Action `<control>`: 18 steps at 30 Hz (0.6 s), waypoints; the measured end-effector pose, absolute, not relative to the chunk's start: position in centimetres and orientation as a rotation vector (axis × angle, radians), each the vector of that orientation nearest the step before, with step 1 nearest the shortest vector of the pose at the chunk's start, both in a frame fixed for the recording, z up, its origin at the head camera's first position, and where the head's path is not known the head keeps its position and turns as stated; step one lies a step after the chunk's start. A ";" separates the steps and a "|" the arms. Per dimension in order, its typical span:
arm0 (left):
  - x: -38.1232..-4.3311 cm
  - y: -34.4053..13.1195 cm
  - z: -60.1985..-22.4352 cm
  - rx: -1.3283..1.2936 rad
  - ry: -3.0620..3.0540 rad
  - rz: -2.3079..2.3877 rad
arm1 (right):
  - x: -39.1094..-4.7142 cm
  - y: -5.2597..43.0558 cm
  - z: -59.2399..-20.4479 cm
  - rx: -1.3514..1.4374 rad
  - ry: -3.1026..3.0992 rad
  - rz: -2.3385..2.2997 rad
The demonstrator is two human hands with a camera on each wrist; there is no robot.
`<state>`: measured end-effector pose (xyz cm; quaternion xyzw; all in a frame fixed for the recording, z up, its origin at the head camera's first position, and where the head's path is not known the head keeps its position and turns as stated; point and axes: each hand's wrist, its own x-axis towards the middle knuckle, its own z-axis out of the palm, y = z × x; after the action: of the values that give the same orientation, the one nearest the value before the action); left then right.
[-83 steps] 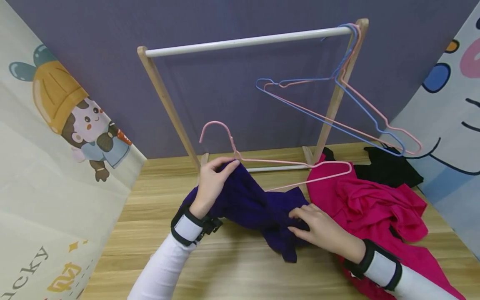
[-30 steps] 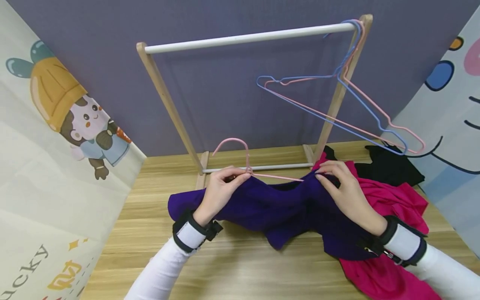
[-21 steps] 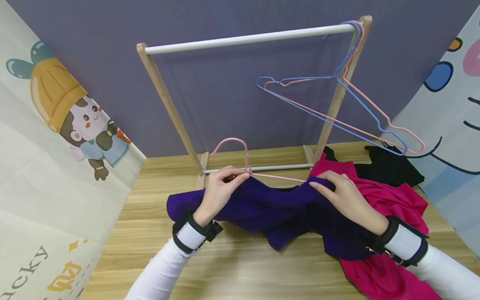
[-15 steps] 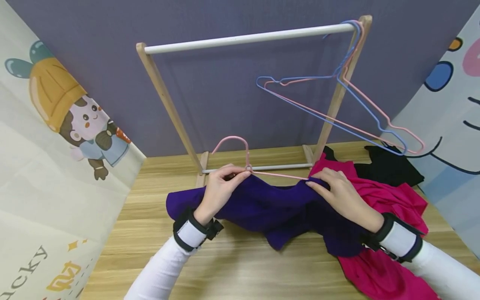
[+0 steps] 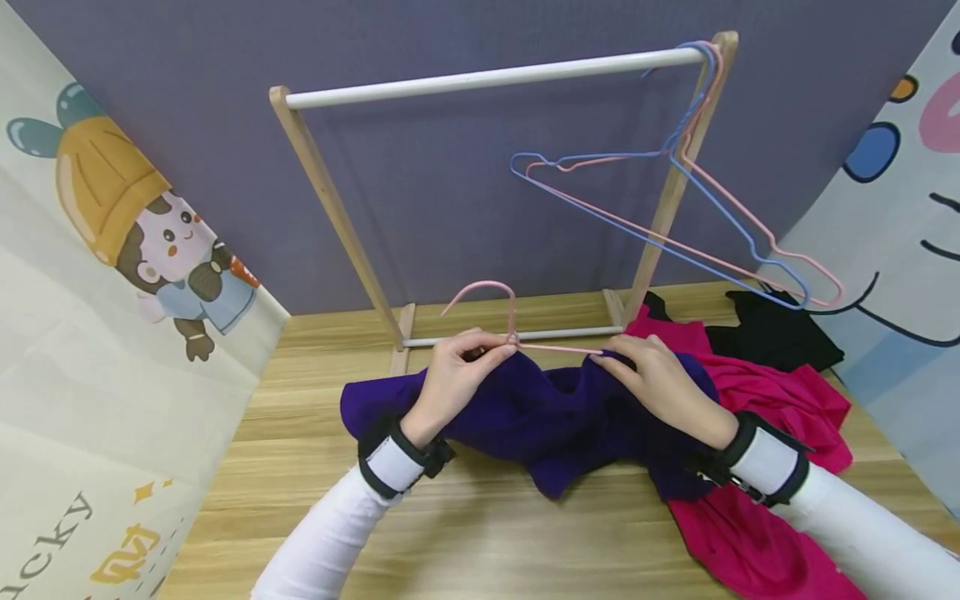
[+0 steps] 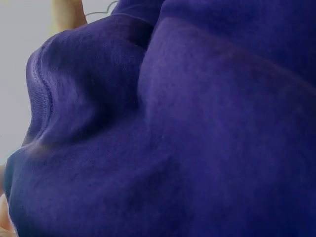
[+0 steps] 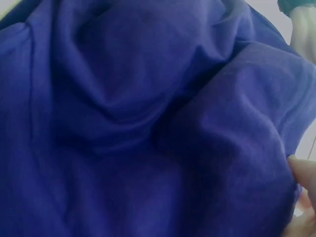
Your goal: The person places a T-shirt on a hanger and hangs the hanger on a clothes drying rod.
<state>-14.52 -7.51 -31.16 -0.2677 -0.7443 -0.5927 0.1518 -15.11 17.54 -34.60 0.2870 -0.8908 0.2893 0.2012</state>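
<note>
A purple shirt (image 5: 555,417) drapes from both hands above the wooden surface. Its cloth fills most of the left wrist view, with a ribbed edge at the left. A pink hanger (image 5: 558,347) shows its hook and part of one arm; the shirt hides the rest. At the hook's base, the left hand (image 5: 459,379) pinches the shirt's neckline against the hanger. The right hand (image 5: 660,383) pinches the neckline farther right, where the hanger's arm goes under the cloth. Thumb and fingertips (image 7: 303,173) of a hand hold the cloth's edge in the right wrist view.
Behind the hands stands a rack with a white rail (image 5: 495,77) and wooden posts. A blue hanger (image 5: 592,208) and another pink hanger (image 5: 776,250) hang at its right end. Magenta clothing (image 5: 765,533) and black clothing (image 5: 780,333) lie at the right.
The right hand has risen from the shirt's lower folds to its neckline, then shifted left. The hanger has come down, and its right arm has gone under the cloth. The left hand has moved slightly right.
</note>
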 end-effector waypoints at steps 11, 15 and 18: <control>-15.6 -8.1 -33.0 -0.784 -2.250 -1.600 | -14.7 16.5 -34.2 0.719 -2.482 1.041; -16.0 -9.4 -33.0 -0.793 -2.323 -1.501 | -14.6 17.0 -33.8 0.635 -2.511 1.066; -16.1 -10.6 -33.0 -0.791 -2.380 -1.400 | -14.6 17.5 -33.8 0.577 -2.537 1.080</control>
<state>-16.13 -10.57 -33.03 -0.2729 -0.8211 -0.4831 0.1341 -14.56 17.54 -33.75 0.2021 -0.8887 0.3784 0.1617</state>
